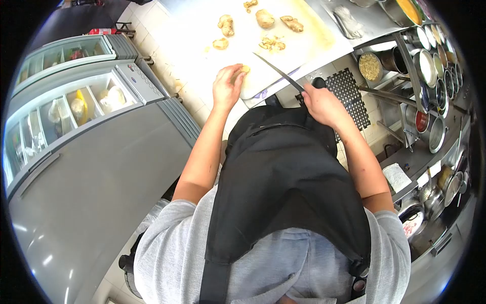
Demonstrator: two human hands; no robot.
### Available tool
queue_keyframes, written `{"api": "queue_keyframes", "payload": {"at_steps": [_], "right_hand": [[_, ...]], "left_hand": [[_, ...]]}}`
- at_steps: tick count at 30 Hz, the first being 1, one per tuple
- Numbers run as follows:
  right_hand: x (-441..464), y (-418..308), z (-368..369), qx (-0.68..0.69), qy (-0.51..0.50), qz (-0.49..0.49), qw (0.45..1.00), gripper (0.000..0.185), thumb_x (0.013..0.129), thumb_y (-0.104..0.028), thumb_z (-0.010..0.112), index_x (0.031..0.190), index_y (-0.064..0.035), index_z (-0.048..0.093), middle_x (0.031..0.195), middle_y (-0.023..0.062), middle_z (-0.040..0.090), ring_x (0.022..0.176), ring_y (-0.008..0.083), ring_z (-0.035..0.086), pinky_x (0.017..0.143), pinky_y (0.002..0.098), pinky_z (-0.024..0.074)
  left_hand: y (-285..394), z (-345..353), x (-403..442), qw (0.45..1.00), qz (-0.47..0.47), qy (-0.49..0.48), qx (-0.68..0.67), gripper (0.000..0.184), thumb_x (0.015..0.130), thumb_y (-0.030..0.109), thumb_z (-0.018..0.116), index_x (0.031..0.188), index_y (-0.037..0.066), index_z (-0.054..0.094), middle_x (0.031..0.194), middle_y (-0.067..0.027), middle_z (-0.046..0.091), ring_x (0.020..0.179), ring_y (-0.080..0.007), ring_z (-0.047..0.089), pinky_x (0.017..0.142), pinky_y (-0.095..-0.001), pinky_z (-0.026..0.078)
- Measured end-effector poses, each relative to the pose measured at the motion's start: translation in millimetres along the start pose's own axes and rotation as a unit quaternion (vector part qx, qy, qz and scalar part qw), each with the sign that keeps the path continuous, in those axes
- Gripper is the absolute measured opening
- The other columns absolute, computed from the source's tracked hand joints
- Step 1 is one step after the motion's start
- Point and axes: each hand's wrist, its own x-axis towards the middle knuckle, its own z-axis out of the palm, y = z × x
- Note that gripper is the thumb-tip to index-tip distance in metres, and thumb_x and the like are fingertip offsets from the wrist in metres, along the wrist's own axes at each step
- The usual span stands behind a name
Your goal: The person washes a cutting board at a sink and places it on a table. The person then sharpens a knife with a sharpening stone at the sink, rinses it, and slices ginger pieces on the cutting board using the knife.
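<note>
My left hand point(228, 87) is at the near left edge of a white cutting board point(304, 45), its fingertips closed on a small yellowish piece of ginger point(245, 68). Wrapped round the handle of a knife point(277, 70) is my right hand point(324, 104), at the board's near right edge. The blade points up and left over the board, apart from my left hand. Farther back lie several knobs of ginger, among them a large round ginger knob point(265, 19). Ginger peelings point(272, 43) sit in a small heap beyond the knife tip.
To the left stand grey chest fridges point(101, 152) with glass tops. A crumpled cloth point(348, 23) lies on the steel counter right of the board. Shelves at right hold pots and a pan of pale diced food point(370, 67). A black perforated mat point(349, 96) covers some floor.
</note>
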Motion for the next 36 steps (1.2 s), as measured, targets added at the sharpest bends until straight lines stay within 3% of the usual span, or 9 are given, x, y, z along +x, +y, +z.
{"api": "queue_keyframes", "payload": {"at_steps": [7,11,13,16,20,23,27,30,36], "right_hand": [[-18,-20,7,-0.068,0.009,-0.005,0.998,0.025,0.109,-0.022,0.044,0.108,-0.0023,0.060,0.085,0.0277,0.072,0.083,0.0474,0.073,0.076,0.0589,0.0569],[-15,-17,6,-0.083,0.025,-0.012,0.996,0.024,0.108,-0.022,0.047,0.108,-0.0023,0.060,0.087,0.0276,0.073,0.084,0.0472,0.073,0.076,0.0585,0.0570],[-17,-18,7,-0.070,0.017,0.010,0.997,0.023,0.107,-0.022,0.049,0.109,-0.0023,0.061,0.087,0.0267,0.073,0.085,0.0471,0.072,0.076,0.0588,0.0566],[-13,-13,2,-0.075,0.031,0.006,0.997,0.023,0.107,-0.023,0.052,0.109,-0.0024,0.062,0.088,0.0266,0.073,0.086,0.0474,0.072,0.077,0.0591,0.0560],[-15,-16,-7,-0.074,0.037,0.014,0.996,0.023,0.106,-0.025,0.054,0.106,-0.0035,0.063,0.089,0.0264,0.073,0.087,0.0486,0.071,0.078,0.0598,0.0553],[-18,-17,-10,-0.051,0.069,0.002,0.996,0.023,0.106,-0.025,0.055,0.103,-0.0032,0.061,0.081,0.0292,0.068,0.083,0.0508,0.067,0.073,0.0616,0.0517],[-19,-23,-16,-0.046,0.072,0.003,0.996,0.024,0.107,-0.027,0.054,0.103,-0.0041,0.062,0.079,0.0285,0.068,0.082,0.0510,0.067,0.072,0.0616,0.0516],[-17,-22,-10,-0.063,0.064,0.025,0.996,0.027,0.107,-0.028,0.054,0.102,-0.0037,0.063,0.084,0.0294,0.071,0.084,0.0515,0.069,0.077,0.0619,0.0548],[-16,-23,2,-0.076,0.031,0.030,0.996,0.027,0.108,-0.030,0.051,0.108,-0.0055,0.062,0.088,0.0287,0.072,0.087,0.0519,0.069,0.078,0.0620,0.0544]], "left_hand": [[4,0,0,0.999,-0.034,-0.026,-0.024,0.020,0.090,0.009,0.079,0.106,0.006,0.068,0.114,-0.0107,0.073,0.107,-0.0312,0.070,0.092,-0.0403,0.057],[-5,2,-6,0.995,0.099,0.004,0.033,0.020,0.087,0.006,0.080,0.102,0.005,0.066,0.111,-0.0102,0.074,0.106,-0.0307,0.071,0.092,-0.0389,0.057],[-6,1,-12,0.991,0.117,0.016,0.063,0.021,0.084,0.000,0.078,0.101,0.005,0.065,0.112,-0.0116,0.072,0.109,-0.0324,0.069,0.093,-0.0399,0.056],[6,-6,-8,0.968,0.232,0.059,0.076,0.027,0.079,-0.010,0.077,0.100,0.003,0.065,0.112,-0.0143,0.068,0.106,-0.0348,0.068,0.092,-0.0430,0.056],[44,-31,8,0.948,0.290,0.119,0.056,0.036,0.075,-0.012,0.079,0.107,0.002,0.068,0.112,-0.0129,0.069,0.107,-0.0322,0.069,0.090,-0.0402,0.057],[65,-50,26,0.931,0.327,0.155,0.044,0.029,0.076,-0.008,0.079,0.102,0.002,0.070,0.107,-0.0115,0.068,0.103,-0.0315,0.069,0.087,-0.0401,0.058],[57,-51,34,0.932,0.314,0.174,0.040,0.028,0.078,-0.007,0.078,0.104,0.002,0.070,0.108,-0.0103,0.068,0.102,-0.0305,0.069,0.087,-0.0394,0.058],[15,-22,20,0.974,0.214,0.065,0.048,0.024,0.086,-0.004,0.075,0.108,0.006,0.073,0.113,-0.0094,0.071,0.103,-0.0290,0.071,0.087,-0.0374,0.059],[-14,9,-4,0.993,0.117,-0.001,-0.004,0.026,0.090,0.003,0.073,0.116,0.009,0.074,0.125,-0.0124,0.067,0.107,-0.0292,0.070,0.091,-0.0396,0.059]]}}
